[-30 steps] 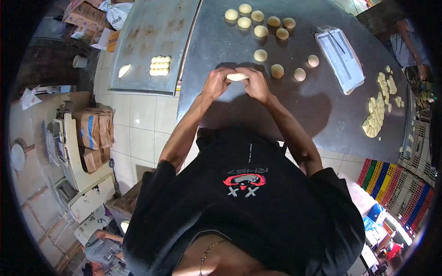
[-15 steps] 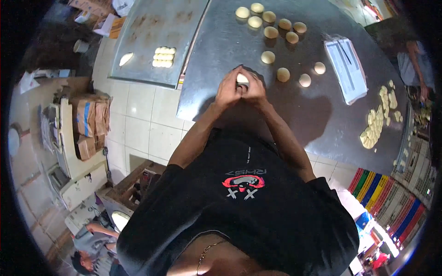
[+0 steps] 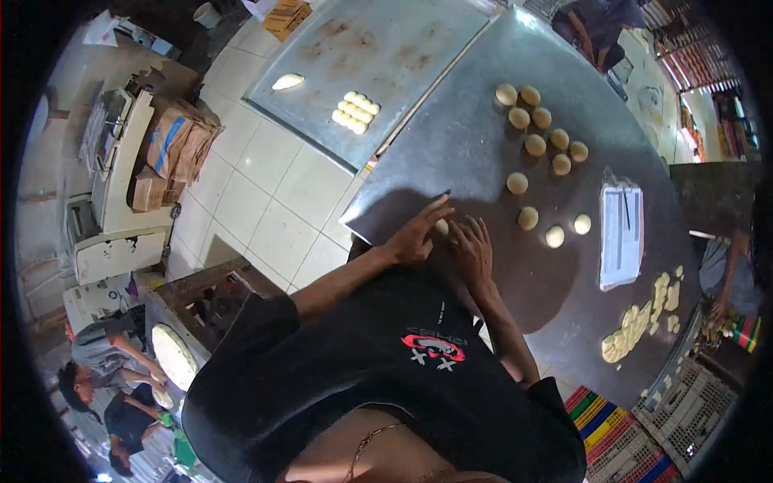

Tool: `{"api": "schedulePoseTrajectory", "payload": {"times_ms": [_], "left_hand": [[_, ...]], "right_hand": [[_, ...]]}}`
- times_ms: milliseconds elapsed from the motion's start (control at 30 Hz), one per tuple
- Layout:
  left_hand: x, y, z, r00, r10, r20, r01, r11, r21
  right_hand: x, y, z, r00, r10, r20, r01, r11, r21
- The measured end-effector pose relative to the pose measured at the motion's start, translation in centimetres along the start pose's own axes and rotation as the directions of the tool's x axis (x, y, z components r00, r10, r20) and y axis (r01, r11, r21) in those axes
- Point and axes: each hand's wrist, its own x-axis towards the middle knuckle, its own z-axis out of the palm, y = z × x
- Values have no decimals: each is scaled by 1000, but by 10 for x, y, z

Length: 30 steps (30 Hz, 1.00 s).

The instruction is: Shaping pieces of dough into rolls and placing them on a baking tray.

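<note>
Your left hand (image 3: 415, 239) and right hand (image 3: 473, 246) have fingers spread, with one dough piece (image 3: 441, 228) between them at the bench (image 3: 451, 165). Twelve dough balls (image 3: 517, 183) lie beyond, near one sheet (image 3: 621, 241).

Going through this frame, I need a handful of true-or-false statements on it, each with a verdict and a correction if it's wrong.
1. A dough piece is between the left hand and the right hand. True.
2. The white sheet is left of both hands. False: it is to their right.
3. The metal tray bears a cluster of dough rolls. True.
4. The round dough balls are stacked. False: they sit singly on the dark table.
5. The wearer's shirt is white. False: it is black.
</note>
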Motion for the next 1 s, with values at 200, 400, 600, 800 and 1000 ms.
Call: {"api": "schedulePoseTrajectory", "payload": {"times_ms": [200,400,600,800,1000], "left_hand": [[-17,0,-80,957,-40,-287,66,994,82],[-45,-40,-166,744,-323,-585,258,946,-194],[-42,-68,-260,612,-285,-737,278,951,-137],[11,-100,-347,611,-255,-750,281,955,-95],[96,-126,-424,677,-151,-721,248,968,30]], "right_hand": [[61,6,-20,827,208,522,-435,826,360],[219,-11,11,704,107,703,-706,213,675],[452,-136,50,998,-58,35,-6,439,899],[559,-132,163,918,-317,-238,393,656,645],[553,-68,217,981,-185,55,161,944,289]]}}
